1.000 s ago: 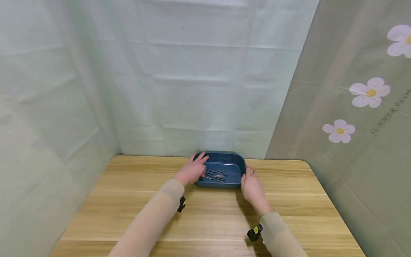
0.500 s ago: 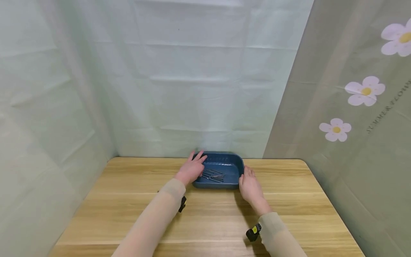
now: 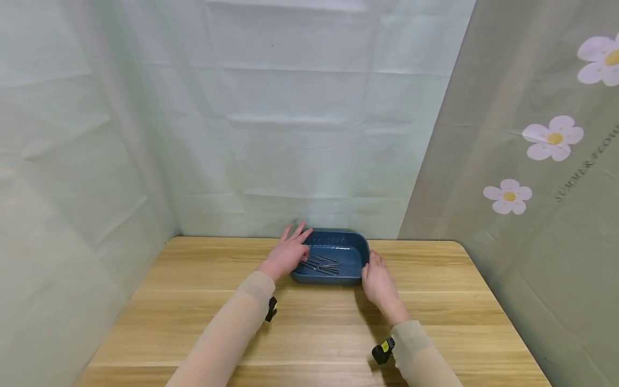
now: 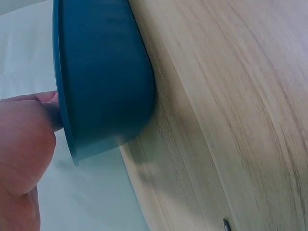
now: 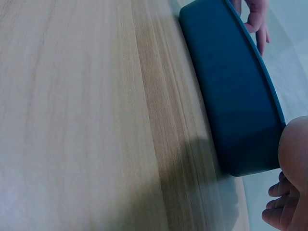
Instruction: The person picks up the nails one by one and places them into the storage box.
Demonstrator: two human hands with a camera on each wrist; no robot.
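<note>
A dark blue plastic tray (image 3: 331, 278) sits near the far edge of the wooden table (image 3: 314, 333), with several thin dark metal pins (image 3: 321, 263) lying in it. My left hand (image 3: 287, 251) rests on the tray's left rim with its fingers straight and spread. My right hand (image 3: 379, 280) touches the tray's right wall, fingers relaxed. The left wrist view shows the tray's outer wall (image 4: 101, 72) beside my left hand (image 4: 21, 144). In the right wrist view the tray (image 5: 231, 82) lies ahead of my right hand (image 5: 291, 183), and my left hand's fingers (image 5: 255, 14) show beyond it.
Pale green cloth (image 3: 290, 134) hangs right behind the tray and along the left side. A flower-print curtain (image 3: 532, 161) closes off the right. Bare wood stretches between the tray and the near edge. Small black-and-yellow devices (image 3: 383, 350) hang at both wrists.
My left hand's fingers have lifted and spread a little over the left rim. The tray and my right hand have hardly moved.
</note>
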